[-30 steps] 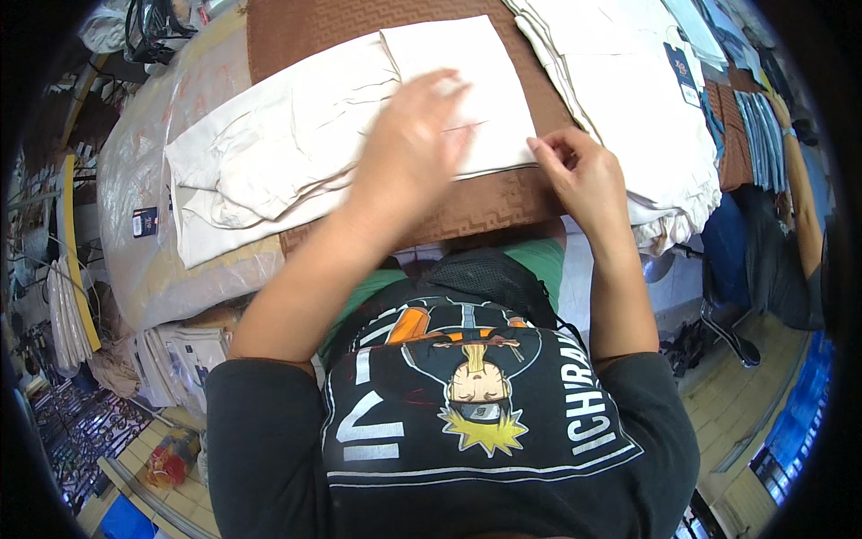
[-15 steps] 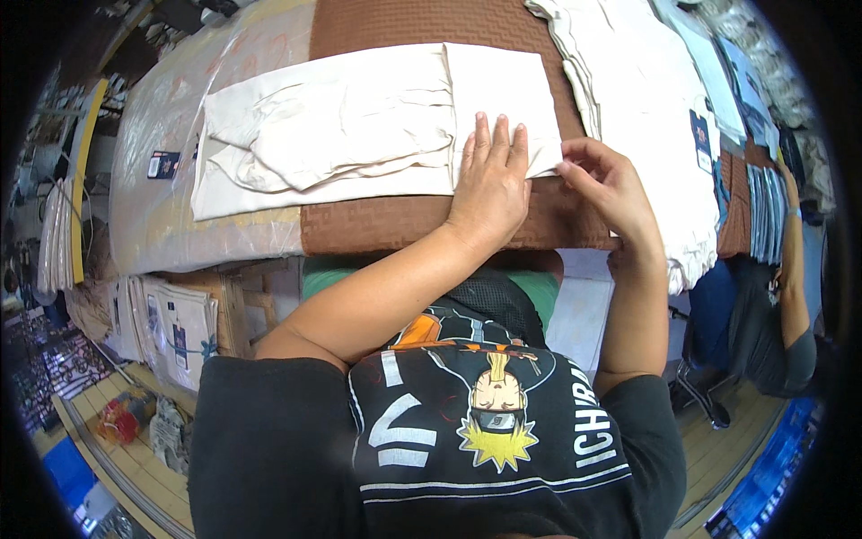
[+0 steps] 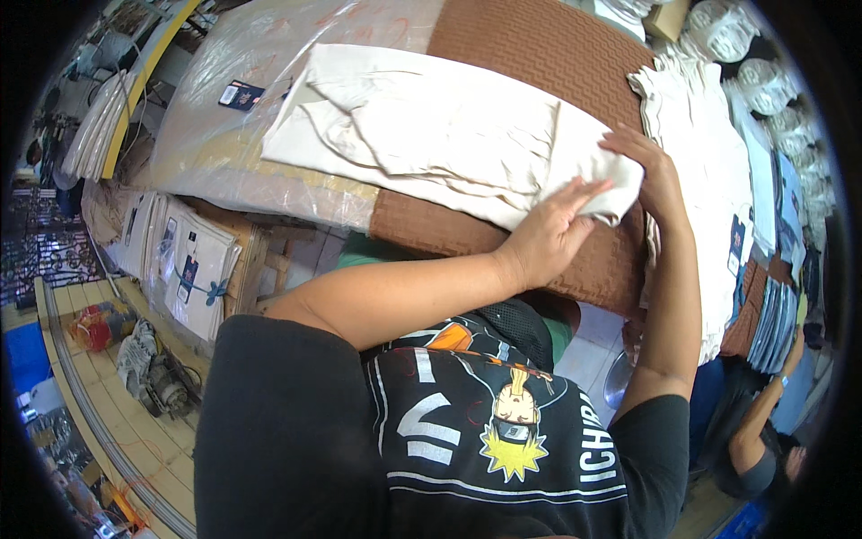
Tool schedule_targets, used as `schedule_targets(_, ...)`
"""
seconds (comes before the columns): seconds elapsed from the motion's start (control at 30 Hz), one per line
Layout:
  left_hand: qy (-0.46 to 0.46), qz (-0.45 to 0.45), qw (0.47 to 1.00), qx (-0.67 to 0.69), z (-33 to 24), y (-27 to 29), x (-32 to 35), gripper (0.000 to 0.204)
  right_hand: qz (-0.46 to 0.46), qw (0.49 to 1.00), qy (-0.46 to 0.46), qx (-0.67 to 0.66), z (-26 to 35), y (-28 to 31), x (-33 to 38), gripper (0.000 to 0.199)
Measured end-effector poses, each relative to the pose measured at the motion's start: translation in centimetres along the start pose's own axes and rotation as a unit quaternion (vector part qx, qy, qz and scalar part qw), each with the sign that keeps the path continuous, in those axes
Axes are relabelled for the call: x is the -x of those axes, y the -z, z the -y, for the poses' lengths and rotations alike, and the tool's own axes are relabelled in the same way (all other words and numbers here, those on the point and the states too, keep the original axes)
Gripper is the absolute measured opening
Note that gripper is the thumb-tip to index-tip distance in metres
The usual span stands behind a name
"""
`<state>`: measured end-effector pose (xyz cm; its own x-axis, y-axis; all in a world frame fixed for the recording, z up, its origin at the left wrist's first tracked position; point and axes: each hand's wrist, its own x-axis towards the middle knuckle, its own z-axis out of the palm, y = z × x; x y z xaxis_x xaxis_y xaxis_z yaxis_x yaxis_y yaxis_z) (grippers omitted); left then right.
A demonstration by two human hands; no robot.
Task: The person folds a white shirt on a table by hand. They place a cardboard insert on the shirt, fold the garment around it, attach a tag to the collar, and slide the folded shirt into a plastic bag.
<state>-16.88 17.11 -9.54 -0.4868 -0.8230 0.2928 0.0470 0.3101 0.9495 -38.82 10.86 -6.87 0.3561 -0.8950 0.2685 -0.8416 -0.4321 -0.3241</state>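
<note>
A long cream garment [image 3: 431, 117], folded into a flat strip with creased layers on top, lies across the table, its kind unclear. My left hand [image 3: 552, 235] rests on its near edge towards the right end, fingers stretched out and thumb apart. At that right end my right hand [image 3: 655, 175] curls round the cloth, fingers over the top and thumb hidden. The end of the cloth bulges up between both hands.
Brown textured fabric [image 3: 503, 36] covers the table beside a plastic-wrapped section [image 3: 215, 153]. A dark tag [image 3: 241, 95] lies on the plastic. A cream garment pile [image 3: 705, 207] stands to the right, with blue garments [image 3: 772, 314] beyond. Another person's arm [image 3: 763, 413] shows at far right.
The view has turned, so the table sits differently. My left hand has slid to the garment's near right edge. My right hand has come over the end, and the cloth there is now raised.
</note>
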Motion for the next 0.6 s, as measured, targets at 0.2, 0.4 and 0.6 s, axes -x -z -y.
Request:
schedule_targets(0.2, 0.066, 0.041, 0.957, 0.281, -3.7, 2.6, 2.8, 0.041, 0.003, 0.979, -0.095, -0.181, 1.0, 3.1, 2.1, 0.019)
schedule_targets(0.4, 0.128, -0.085, 0.794, 0.588, -4.2, 8.5, 3.3, 0.037, -0.058, 0.888, -0.13, -0.437, 2.2, 2.7, -4.6, 0.023)
schedule_targets(0.6, 0.03, -0.207, 0.775, 0.597, -3.4, 18.4, 2.6, 0.045, 0.007, 0.916, -0.06, -0.398, 9.1, -2.7, -20.0, 0.034)
